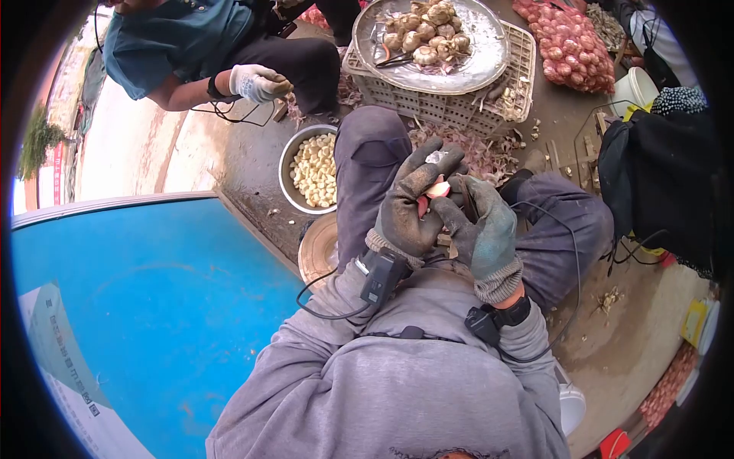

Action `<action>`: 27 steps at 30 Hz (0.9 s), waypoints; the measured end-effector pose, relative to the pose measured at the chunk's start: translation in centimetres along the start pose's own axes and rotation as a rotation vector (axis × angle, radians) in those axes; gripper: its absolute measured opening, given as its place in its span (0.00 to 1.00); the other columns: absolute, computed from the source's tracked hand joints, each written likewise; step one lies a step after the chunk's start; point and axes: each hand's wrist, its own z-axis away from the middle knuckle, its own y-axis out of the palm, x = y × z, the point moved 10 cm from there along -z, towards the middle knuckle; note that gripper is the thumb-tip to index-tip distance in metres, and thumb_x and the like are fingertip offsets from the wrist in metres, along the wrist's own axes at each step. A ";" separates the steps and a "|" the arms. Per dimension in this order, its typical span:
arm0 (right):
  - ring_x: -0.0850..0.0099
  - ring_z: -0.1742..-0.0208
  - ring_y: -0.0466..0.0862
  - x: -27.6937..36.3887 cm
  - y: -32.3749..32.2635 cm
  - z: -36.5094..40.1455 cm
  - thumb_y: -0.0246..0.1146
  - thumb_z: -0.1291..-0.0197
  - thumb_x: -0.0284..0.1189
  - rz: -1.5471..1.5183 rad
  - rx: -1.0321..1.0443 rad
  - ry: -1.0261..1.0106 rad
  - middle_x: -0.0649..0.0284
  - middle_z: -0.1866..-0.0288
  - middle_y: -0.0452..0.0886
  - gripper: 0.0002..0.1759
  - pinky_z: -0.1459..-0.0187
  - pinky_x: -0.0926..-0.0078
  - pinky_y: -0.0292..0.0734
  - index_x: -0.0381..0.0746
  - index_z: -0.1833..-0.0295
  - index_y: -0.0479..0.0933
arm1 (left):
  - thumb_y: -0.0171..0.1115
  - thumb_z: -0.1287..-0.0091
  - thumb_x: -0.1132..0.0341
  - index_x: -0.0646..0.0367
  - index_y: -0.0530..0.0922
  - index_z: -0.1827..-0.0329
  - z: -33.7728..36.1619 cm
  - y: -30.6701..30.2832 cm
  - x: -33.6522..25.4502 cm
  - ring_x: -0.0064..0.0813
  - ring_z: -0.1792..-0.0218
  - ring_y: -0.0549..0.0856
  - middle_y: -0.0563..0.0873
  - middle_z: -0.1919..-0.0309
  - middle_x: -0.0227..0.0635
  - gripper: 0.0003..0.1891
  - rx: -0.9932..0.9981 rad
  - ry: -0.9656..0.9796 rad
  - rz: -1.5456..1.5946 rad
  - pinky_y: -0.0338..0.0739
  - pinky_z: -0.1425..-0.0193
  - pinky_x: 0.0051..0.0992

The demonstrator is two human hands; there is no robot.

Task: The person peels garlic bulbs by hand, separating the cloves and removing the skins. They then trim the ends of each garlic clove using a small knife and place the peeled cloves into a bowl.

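Note:
My left hand [413, 203], in a dirty grey work glove, is closed around reddish-skinned garlic cloves [437, 189]. A pale, whitish patch shows at its fingertips. Close beside it, my right hand [486, 233], in a grey-green glove, has its fingers curled with the thumb toward the cloves. Something dark and narrow shows along its fingers, but I cannot make out what it holds. Both hands are above my lap, between my knees. Beyond them, a metal tray [482, 65] carries whole garlic bulbs [430, 30] and dark-handled tools [393, 61].
A metal bowl [286, 177] of peeled cloves [314, 170] stands by my left knee. The tray rests on a plastic crate [413, 105]; garlic skins [478, 153] litter the floor. Opposite sits a person with a gloved hand [260, 83]. A blue panel [153, 298] lies left, a garlic sack [569, 50] far right.

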 end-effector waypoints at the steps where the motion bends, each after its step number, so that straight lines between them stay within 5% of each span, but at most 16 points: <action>1: 0.74 0.58 0.87 0.8 0.1 0.0 0.76 0.40 0.27 0.107 0.013 -0.055 0.59 0.56 0.88 0.21 0.54 0.74 0.83 0.32 0.44 0.81 | 0.57 0.34 0.85 0.63 0.73 0.27 0.0 0.2 -0.2 0.36 0.33 0.80 0.72 0.27 0.43 0.30 0.011 0.008 -0.097 0.77 0.29 0.33; 8: 0.76 0.55 0.86 -0.3 -0.2 0.0 0.76 0.40 0.27 -0.006 0.039 -0.006 0.60 0.53 0.87 0.21 0.53 0.76 0.82 0.32 0.43 0.81 | 0.59 0.34 0.84 0.62 0.75 0.28 0.5 1.6 -1.6 0.36 0.33 0.80 0.72 0.27 0.42 0.29 0.140 0.240 -0.306 0.77 0.29 0.33; 10: 0.78 0.53 0.85 -2.5 0.3 0.5 0.74 0.38 0.25 -0.529 0.063 0.317 0.63 0.51 0.87 0.19 0.50 0.78 0.81 0.32 0.43 0.81 | 0.63 0.35 0.82 0.63 0.76 0.30 0.6 1.0 -1.6 0.36 0.33 0.80 0.74 0.29 0.43 0.27 0.124 0.310 -0.409 0.77 0.30 0.32; 11: 0.78 0.53 0.85 -2.8 0.2 0.5 0.74 0.38 0.25 -0.527 0.059 0.318 0.63 0.51 0.87 0.19 0.50 0.78 0.81 0.32 0.43 0.81 | 0.63 0.35 0.82 0.63 0.76 0.30 0.7 0.8 -1.5 0.36 0.33 0.80 0.74 0.29 0.43 0.27 0.127 0.308 -0.406 0.77 0.30 0.32; 13: 0.79 0.53 0.84 -2.7 -0.9 0.1 0.72 0.35 0.24 -0.373 0.043 0.179 0.65 0.49 0.86 0.16 0.50 0.78 0.81 0.31 0.44 0.82 | 0.67 0.35 0.80 0.64 0.77 0.31 0.5 0.0 0.5 0.35 0.33 0.81 0.77 0.31 0.44 0.26 0.152 0.088 -0.346 0.77 0.30 0.31; 17: 0.79 0.53 0.84 -1.8 -1.6 -0.3 0.70 0.33 0.24 -0.257 0.163 0.234 0.65 0.51 0.86 0.14 0.50 0.78 0.82 0.31 0.44 0.82 | 0.63 0.32 0.83 0.66 0.71 0.28 0.6 -0.8 2.0 0.30 0.37 0.83 0.83 0.38 0.43 0.28 0.160 0.016 -0.450 0.79 0.32 0.28; 20: 0.76 0.55 0.85 -3.3 -2.7 0.0 0.69 0.33 0.25 -0.333 0.140 0.379 0.61 0.54 0.86 0.14 0.51 0.76 0.82 0.32 0.45 0.83 | 0.61 0.32 0.85 0.68 0.73 0.31 1.3 0.8 1.5 0.23 0.50 0.85 0.84 0.43 0.39 0.25 0.272 0.035 -0.643 0.82 0.44 0.23; 22: 0.69 0.57 0.86 -1.9 -3.5 -1.1 0.70 0.35 0.25 0.004 0.205 0.143 0.56 0.58 0.85 0.15 0.52 0.72 0.82 0.33 0.45 0.83 | 0.59 0.29 0.81 0.69 0.73 0.31 2.1 3.4 1.5 0.15 0.64 0.81 0.84 0.49 0.35 0.22 0.401 -0.225 -0.060 0.78 0.60 0.19; 23: 0.69 0.57 0.86 -2.1 -3.8 -1.2 0.70 0.35 0.25 0.005 0.196 0.150 0.56 0.58 0.85 0.15 0.52 0.72 0.82 0.33 0.45 0.83 | 0.56 0.26 0.74 0.69 0.75 0.33 2.3 2.5 3.5 0.12 0.70 0.76 0.85 0.53 0.31 0.19 0.185 -0.475 0.130 0.73 0.67 0.18; 27: 0.64 0.59 0.86 -0.3 -4.1 -1.4 0.69 0.37 0.24 0.214 0.286 0.007 0.53 0.59 0.84 0.12 0.55 0.69 0.81 0.33 0.49 0.83 | 0.58 0.22 0.66 0.68 0.78 0.35 2.1 2.2 3.0 0.11 0.72 0.75 0.86 0.58 0.28 0.18 0.242 -0.473 -0.320 0.72 0.69 0.17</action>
